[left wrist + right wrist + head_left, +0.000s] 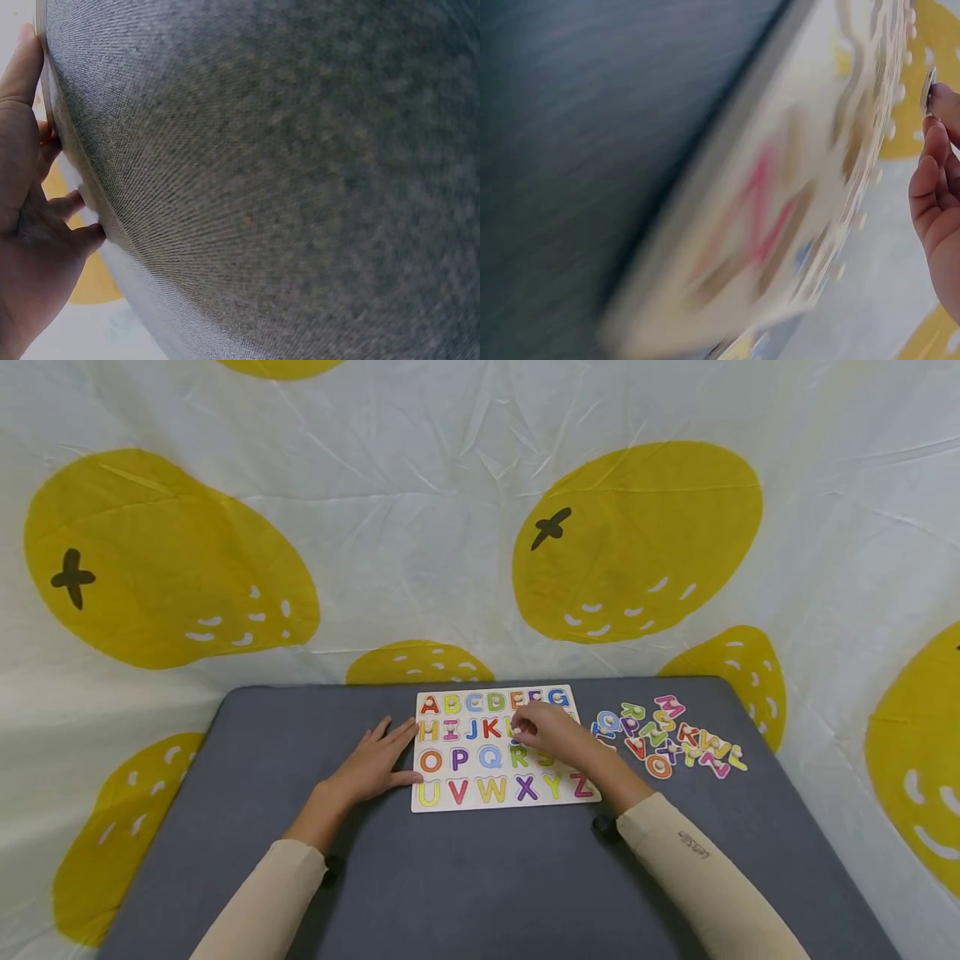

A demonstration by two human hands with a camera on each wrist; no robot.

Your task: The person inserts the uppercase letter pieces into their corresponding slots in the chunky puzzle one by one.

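A white alphabet puzzle board (442, 802) lies flat, its colored letters in rows. My left hand (375, 762) lies at the board's left side, fingers spread, with fingertips and thumb at its edge. The left wrist view shows this hand (30, 217) along the table's grey surface. Over the board's upper right part, my right hand (551, 732) pinches a small letter piece (517, 732) above the second row. In the right wrist view, thumb and fingers (946, 109) hold this thin piece (928, 91) above the board's knobs; which letter it is I cannot tell.
A pile of loose wooden letters, among them an orange O (658, 767) and a pink M (670, 706), lies right of the board. The table (465, 877) is covered in dark grey cloth. A white curtain (420, 552) with yellow fruit prints hangs behind.
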